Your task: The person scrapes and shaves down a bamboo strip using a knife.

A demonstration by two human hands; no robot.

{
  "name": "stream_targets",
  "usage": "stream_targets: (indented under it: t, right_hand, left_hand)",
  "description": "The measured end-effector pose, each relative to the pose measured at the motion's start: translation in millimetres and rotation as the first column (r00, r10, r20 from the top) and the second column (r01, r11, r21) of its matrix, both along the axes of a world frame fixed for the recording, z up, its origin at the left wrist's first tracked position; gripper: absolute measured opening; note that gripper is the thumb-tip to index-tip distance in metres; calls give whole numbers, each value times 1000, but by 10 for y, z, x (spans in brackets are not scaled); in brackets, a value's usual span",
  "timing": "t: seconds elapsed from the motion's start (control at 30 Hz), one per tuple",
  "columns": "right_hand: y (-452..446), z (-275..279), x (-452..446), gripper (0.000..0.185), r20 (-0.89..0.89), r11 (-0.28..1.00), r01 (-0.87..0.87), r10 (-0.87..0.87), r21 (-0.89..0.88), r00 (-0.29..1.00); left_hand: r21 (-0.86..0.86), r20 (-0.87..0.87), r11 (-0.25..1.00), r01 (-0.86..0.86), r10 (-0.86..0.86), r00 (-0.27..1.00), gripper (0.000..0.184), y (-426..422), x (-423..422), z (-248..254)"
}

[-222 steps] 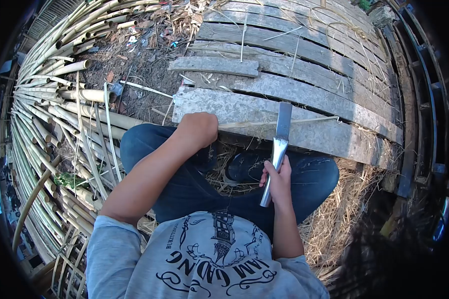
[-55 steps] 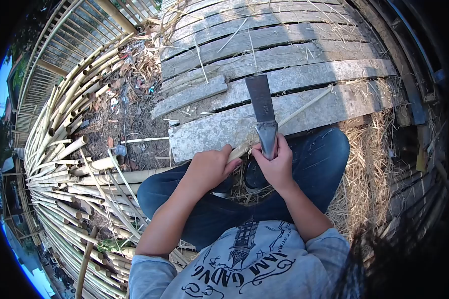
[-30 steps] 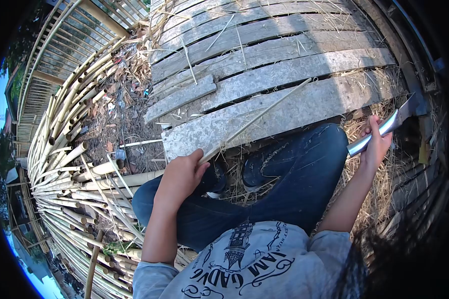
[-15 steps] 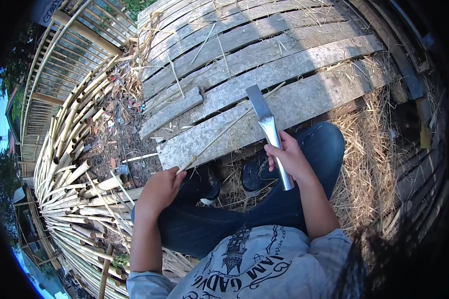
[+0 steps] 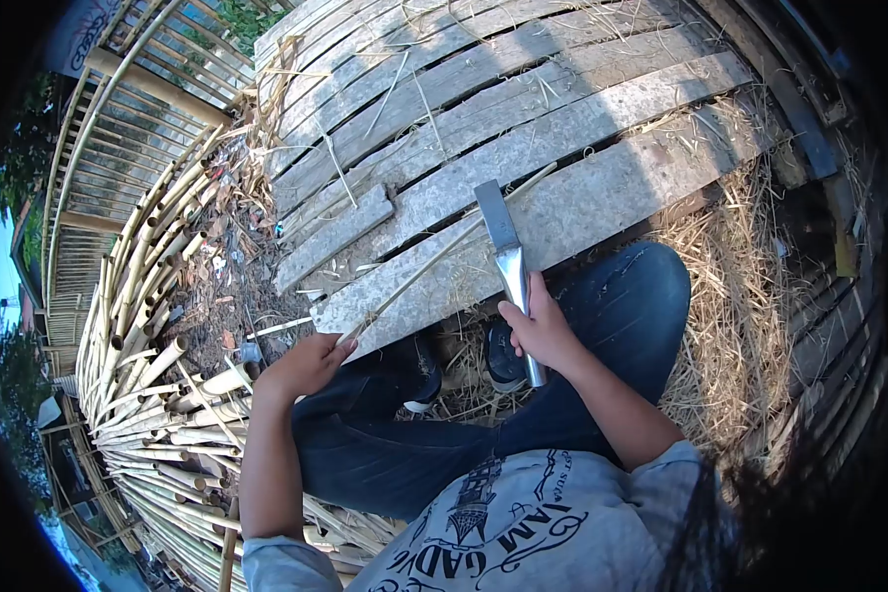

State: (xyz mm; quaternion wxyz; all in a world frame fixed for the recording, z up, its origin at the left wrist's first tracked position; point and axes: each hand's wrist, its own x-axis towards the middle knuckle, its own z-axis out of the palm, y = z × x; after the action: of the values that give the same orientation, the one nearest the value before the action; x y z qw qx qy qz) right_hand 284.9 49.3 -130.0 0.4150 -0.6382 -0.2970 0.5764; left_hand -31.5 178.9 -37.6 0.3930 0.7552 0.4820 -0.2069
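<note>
My left hand (image 5: 306, 366) is closed on the near end of a thin bamboo strip (image 5: 414, 277), thumb and fingers pinching it. The strip slants up and right across the wooden planks (image 5: 602, 202). In my right hand (image 5: 542, 326) is a metal chopping knife with a flat rectangular blade (image 5: 496, 215) and a shiny tubular handle. Its blade lies over the strip near the far end; I cannot tell whether they touch. My right fingers wrap the handle.
Cut bamboo poles (image 5: 158, 380) are piled on the left, beside a bamboo fence (image 5: 128, 148). A short loose board (image 5: 335, 237) rests on the platform's left side. Straw and shavings (image 5: 725, 335) cover the ground at right. My bent legs are close below the planks.
The knife has shifted slightly left and toward me, its blade coming over the strip. My left hand has moved a little left, still holding the strip. The camera view has shifted slightly.
</note>
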Motion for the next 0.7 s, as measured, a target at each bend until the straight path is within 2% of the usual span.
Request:
stream_targets:
  t: [0.07, 0.1, 0.13, 0.2, 0.27, 0.37, 0.43, 0.47, 0.53, 0.6, 0.63, 0.67, 0.7]
  right_hand:
    - [73, 69, 173, 30, -21, 998, -42, 41, -41, 999]
    - [145, 68, 287, 28, 6, 998, -34, 34, -54, 999]
    - [199, 3, 365, 27, 6, 998, 35, -35, -47, 999]
    - [295, -35, 415, 21, 155, 989, 143, -136, -37, 979]
    - [283, 71, 314, 25, 210, 997, 51, -39, -55, 977]
    - [219, 145, 255, 30, 149, 997, 27, -17, -68, 989]
    - [180, 77, 273, 31, 131, 997, 9, 1, -76, 991]
    - [165, 48, 269, 31, 103, 997, -15, 23, -81, 994]
    - [211, 129, 350, 29, 92, 995, -34, 42, -95, 995]
    - [271, 200, 538, 28, 38, 985, -76, 83, -156, 996]
    - [281, 171, 575, 27, 70, 984, -6, 19, -180, 997]
    - [278, 152, 549, 27, 73, 984, -14, 27, -179, 997]
    - [251, 134, 512, 27, 148, 988, 28, -5, -151, 989]
  left_hand:
    - [-42, 8, 999, -31, 31, 999, 52, 12, -19, -27]
    - [-98, -94, 993, -70, 60, 994, 47, 33, 41, 43]
    - [-99, -96, 991, -85, 75, 992, 47, 29, 44, 35]
    - [-109, -60, 993, -48, 41, 997, 49, 30, 30, 33]
    - [-54, -11, 998, -18, 18, 1000, 53, 23, -38, -52]
    - [-52, -11, 999, -12, 11, 1000, 56, 46, -62, -103]
    - [-222, -107, 971, -90, 68, 992, 58, 51, -118, -85]
    - [-225, -105, 970, -95, 73, 992, 58, 38, -132, -79]
    - [-262, -134, 941, -216, 186, 973, 58, 48, -161, -42]
    - [-288, -165, 931, -223, 181, 970, 57, 110, -165, 6]
    - [-313, -177, 919, -241, 192, 965, 57, 116, -159, 12]
    - [-337, -187, 906, -257, 203, 961, 57, 121, -140, 19]
    - [-315, -216, 916, -248, 186, 959, 57, 129, -98, 48]
